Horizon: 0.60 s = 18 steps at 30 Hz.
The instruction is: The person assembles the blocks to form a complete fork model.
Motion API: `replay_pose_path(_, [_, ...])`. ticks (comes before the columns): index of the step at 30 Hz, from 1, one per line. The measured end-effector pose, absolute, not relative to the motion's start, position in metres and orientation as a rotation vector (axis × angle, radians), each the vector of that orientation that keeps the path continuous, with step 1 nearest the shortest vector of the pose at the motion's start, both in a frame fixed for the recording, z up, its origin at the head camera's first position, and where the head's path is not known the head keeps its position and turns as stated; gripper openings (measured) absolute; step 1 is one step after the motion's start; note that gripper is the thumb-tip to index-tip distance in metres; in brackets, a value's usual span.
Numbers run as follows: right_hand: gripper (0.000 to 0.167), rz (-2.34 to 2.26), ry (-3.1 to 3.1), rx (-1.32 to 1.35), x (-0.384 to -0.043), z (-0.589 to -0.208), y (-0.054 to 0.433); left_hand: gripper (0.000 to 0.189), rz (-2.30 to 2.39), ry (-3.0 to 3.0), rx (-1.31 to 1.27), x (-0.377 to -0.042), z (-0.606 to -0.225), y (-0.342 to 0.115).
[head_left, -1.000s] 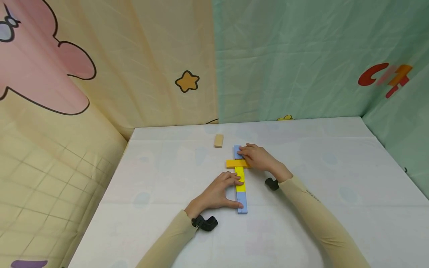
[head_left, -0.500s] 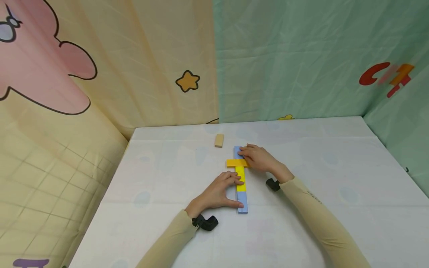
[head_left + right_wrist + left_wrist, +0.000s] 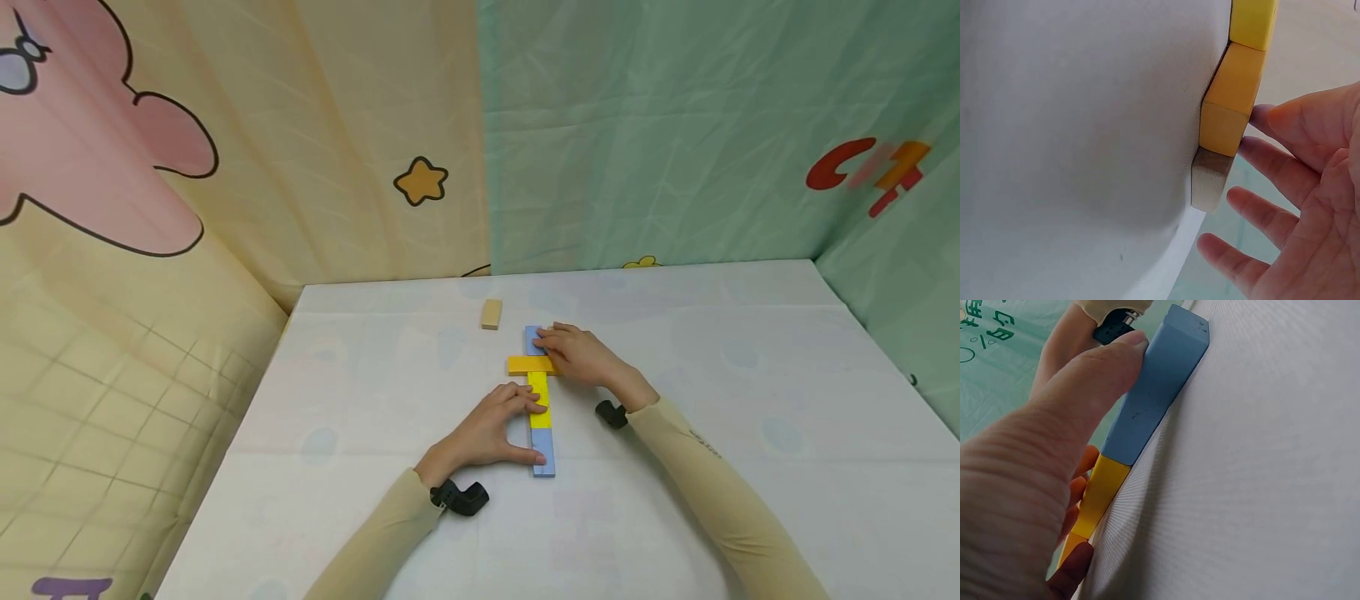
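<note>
Flat blocks lie in a line on the white-covered table. A near blue block [image 3: 543,454] meets a yellow block [image 3: 539,417]; an orange block [image 3: 525,366] lies crosswise beyond it, and a far blue block [image 3: 532,333] lies past that. My left hand [image 3: 486,427] lays its thumb on the near blue block and its fingertips on the yellow one. My right hand [image 3: 583,354] rests fingertips on the far blue block, covering the orange block's right end. In the right wrist view its fingers [image 3: 1266,219] are spread beside the orange block and a pale wooden block [image 3: 1209,184].
Another pale wooden block [image 3: 491,314] lies alone towards the back of the table [image 3: 360,383]. Patterned curtains [image 3: 645,142] hang behind the far edge and along the sides. A black wrist camera [image 3: 463,499] sits at the left wrist, another [image 3: 611,413] at the right.
</note>
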State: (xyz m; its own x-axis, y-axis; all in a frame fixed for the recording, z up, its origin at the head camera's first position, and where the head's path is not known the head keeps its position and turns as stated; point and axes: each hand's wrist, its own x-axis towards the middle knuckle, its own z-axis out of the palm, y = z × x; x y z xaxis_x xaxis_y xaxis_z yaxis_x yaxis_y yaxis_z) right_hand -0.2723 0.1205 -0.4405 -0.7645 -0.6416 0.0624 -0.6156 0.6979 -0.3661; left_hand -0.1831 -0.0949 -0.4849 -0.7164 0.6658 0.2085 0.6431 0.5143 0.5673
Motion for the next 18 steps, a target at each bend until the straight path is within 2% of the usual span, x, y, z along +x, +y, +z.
replay_pose_path(18, [0.035, -0.55, 2.828, -1.002, -0.2719, -0.4396, 0.1193, 0.065, 0.973, 2.709, 1.165, -0.1826, -0.4844, -0.0952])
